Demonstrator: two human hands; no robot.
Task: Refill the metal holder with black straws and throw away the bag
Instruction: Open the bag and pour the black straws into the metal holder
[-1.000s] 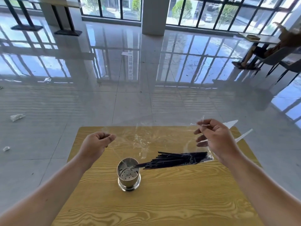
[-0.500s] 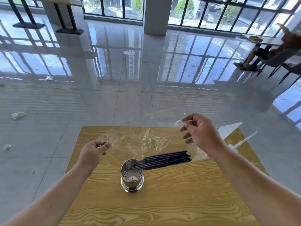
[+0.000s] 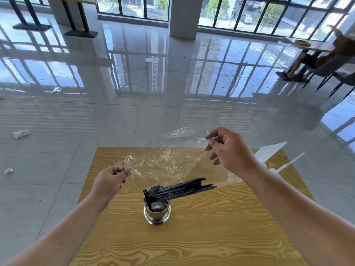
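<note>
Round perforated metal holder [image 3: 157, 210] upright mid-counter [image 3: 192, 242], black plastic straws [image 3: 178, 190] slanting half over its rim inside clear plastic bag [image 3: 163, 164] pinched by left hand [image 3: 109, 181] and right hand [image 3: 228, 148] fingers; steeper tipping risks spill or toppled holder.

Metal holder [image 3: 157, 212] on wooden table [image 3: 211, 237].

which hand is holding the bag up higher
The right hand: it pinches the clear plastic bag well above the yellow wooden table, while the left hand grips it lower, nearer the metal holder.
</note>
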